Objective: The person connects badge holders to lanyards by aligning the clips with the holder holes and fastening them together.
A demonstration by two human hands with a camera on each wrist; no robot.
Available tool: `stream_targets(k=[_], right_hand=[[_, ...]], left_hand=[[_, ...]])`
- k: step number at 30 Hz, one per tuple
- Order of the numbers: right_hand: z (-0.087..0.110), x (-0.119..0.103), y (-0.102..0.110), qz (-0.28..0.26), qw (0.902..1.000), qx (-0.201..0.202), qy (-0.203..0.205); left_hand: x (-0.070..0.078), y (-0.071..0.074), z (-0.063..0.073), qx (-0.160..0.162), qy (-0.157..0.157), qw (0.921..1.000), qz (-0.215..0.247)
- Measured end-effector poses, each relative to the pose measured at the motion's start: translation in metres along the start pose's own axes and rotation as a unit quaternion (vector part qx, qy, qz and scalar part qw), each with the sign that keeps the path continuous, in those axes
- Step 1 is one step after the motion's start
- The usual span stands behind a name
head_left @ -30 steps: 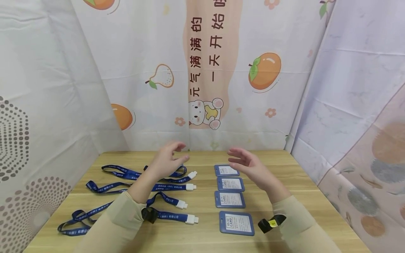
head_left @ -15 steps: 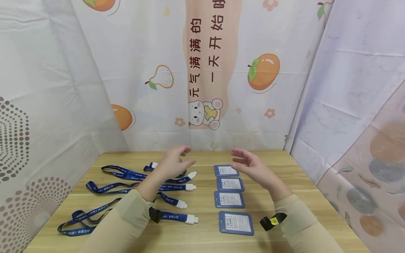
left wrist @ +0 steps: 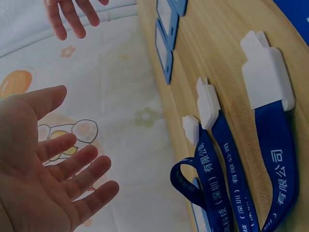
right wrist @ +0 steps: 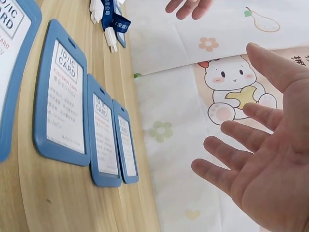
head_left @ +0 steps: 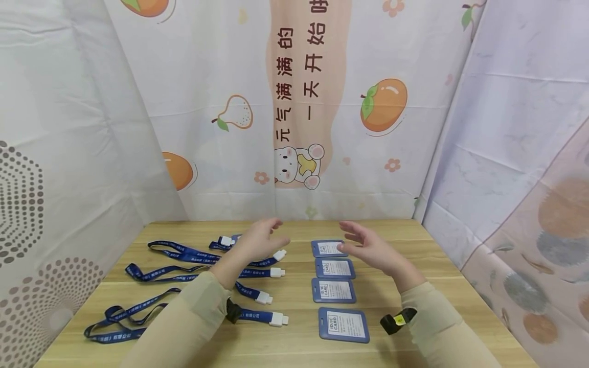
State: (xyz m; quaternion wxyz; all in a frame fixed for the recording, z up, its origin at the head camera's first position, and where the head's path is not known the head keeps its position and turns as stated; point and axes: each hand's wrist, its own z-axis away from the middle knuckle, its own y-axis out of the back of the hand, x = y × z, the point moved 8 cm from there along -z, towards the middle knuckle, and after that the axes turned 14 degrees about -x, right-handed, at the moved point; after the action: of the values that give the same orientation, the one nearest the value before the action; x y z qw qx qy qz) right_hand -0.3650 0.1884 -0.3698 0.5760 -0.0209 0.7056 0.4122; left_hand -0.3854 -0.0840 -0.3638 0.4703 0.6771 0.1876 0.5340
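My left hand (head_left: 261, 241) is raised over the far lanyards, its relaxed fingers apart with nothing between them. In the left wrist view its palm shows bare, beside a blue lanyard (left wrist: 215, 181) with a white plastic clip (left wrist: 208, 105). Across from it, my right hand (head_left: 370, 250) hangs above the farthest blue badge holder (head_left: 325, 249), overlapping its right end in the head view. The right wrist view shows that palm bare too, fingers spread, next to several badge holders (right wrist: 62, 99). The left forearm hides parts of the lanyards.
Several blue lanyards lie in rows at the left, such as a looped one (head_left: 115, 336) near the front. A nearest badge holder (head_left: 343, 325) ends the right column. The wooden table (head_left: 294, 352) meets a printed curtain (head_left: 198, 128) behind, with more cloth at both sides.
My left hand has shifted a little right and lower, uncovering a white clip and a blue edge behind it. My right hand has moved slightly right and down. Lanyards and badge holders lie unmoved.
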Motion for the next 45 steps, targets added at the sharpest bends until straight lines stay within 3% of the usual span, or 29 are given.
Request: stream_targets(k=[6,16,25,29,37,45], right_hand=[[-0.002,0.009,-0.002,0.024,0.9995,-0.008,-0.02],[-0.007,0.028,-0.007,0.032,0.9981,-0.027,-0.045],[-0.009,0.038,-0.007,0.062,0.9953,-0.039,-0.063],[-0.008,0.042,-0.007,0.085,0.9928,-0.037,-0.076],[-0.007,0.048,-0.006,0.113,0.9887,-0.041,-0.089],[-0.004,0.06,-0.002,0.115,0.9871,-0.038,-0.105]], left_hand=[[-0.008,-0.014,-0.011,-0.028,0.029,0.999,-0.02],[-0.019,-0.032,-0.02,-0.067,0.061,0.9959,-0.006],[-0.024,-0.043,-0.027,-0.094,0.051,0.9941,-0.014],[-0.026,-0.049,-0.029,-0.099,0.064,0.9927,-0.021],[-0.039,-0.059,-0.032,-0.124,0.112,0.9843,-0.057],[-0.042,-0.064,-0.035,-0.148,0.13,0.9776,-0.074]])
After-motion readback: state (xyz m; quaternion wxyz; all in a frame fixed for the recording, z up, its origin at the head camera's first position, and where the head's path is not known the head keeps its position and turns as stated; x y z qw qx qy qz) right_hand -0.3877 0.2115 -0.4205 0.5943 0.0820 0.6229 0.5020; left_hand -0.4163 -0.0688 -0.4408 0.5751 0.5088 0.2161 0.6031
